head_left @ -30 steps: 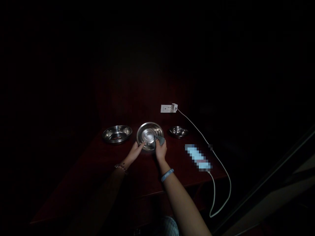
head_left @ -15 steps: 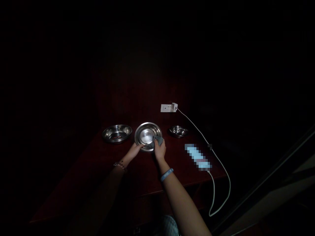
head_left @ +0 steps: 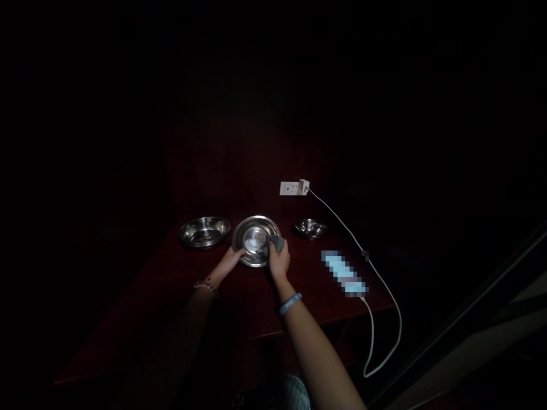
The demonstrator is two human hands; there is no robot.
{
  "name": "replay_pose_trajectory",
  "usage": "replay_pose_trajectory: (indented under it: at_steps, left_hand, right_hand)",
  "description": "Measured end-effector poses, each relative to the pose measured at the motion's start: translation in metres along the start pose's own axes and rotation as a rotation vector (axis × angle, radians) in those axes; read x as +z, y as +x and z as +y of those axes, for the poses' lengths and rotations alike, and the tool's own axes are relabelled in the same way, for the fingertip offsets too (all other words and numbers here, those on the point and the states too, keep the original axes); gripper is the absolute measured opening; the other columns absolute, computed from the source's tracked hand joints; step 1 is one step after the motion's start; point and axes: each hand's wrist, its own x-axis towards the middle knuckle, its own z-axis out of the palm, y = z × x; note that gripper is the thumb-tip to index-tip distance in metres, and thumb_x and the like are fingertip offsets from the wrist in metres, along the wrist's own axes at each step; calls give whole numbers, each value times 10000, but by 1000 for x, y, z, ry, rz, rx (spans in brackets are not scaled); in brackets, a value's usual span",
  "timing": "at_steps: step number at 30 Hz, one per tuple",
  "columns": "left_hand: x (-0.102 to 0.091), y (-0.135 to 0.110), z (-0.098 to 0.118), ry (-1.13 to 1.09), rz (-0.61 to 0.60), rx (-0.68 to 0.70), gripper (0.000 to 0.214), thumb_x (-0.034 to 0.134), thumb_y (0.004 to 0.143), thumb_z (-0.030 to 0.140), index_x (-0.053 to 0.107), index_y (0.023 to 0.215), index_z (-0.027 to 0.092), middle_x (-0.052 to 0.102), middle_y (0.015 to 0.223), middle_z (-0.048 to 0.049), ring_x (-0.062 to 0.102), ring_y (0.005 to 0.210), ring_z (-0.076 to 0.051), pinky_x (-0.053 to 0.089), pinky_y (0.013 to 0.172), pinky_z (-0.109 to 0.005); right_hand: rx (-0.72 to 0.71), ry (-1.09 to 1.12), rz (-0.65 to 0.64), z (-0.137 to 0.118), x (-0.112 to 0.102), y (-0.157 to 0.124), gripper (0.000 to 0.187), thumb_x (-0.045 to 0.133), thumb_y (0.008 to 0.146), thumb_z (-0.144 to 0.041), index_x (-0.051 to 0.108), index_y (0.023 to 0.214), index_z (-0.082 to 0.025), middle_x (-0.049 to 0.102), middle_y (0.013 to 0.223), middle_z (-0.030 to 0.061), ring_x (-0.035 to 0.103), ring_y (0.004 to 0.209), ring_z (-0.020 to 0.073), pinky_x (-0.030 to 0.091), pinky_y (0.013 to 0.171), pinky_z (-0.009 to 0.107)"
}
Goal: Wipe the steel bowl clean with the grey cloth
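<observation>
A round, shiny steel plate (head_left: 255,236) with a raised rim is held tilted toward me above the dark red table. My left hand (head_left: 229,261) grips its lower left edge, the thumb over the rim and the other fingers hidden behind. A grey cloth (head_left: 276,245) is bunched in my right hand (head_left: 279,260), closed around it and pressed against the plate's inner right side. Left of the plate sit stacked steel dishes (head_left: 205,232); to its right is a smaller steel bowl (head_left: 310,229).
A blurred-out, lit phone-like object (head_left: 344,274) lies at the table's right. Its white cable (head_left: 399,324) loops past the edge and up to a charger (head_left: 303,186) in the wall socket (head_left: 289,188). The table's front edge (head_left: 265,336) shows dimly; the surroundings are very dark.
The plate has shifted slightly down and left. My left thumb has slid a little left along the rim. The cloth in my right hand remains against the plate's right side.
</observation>
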Motion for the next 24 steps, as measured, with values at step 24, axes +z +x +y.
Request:
replay_pose_trajectory:
  at_steps: [24]
  left_hand:
    - [10,-11,5,2,-3,143,753,741,767,382,416,1418,186,546,1467,-168,490,1432,-296,292,1252,-462]
  right_hand:
    - [19,131,15,5,4,1,260,614,851,-431,640,1017,-233,774,973,60,730,896,244,537,780,326]
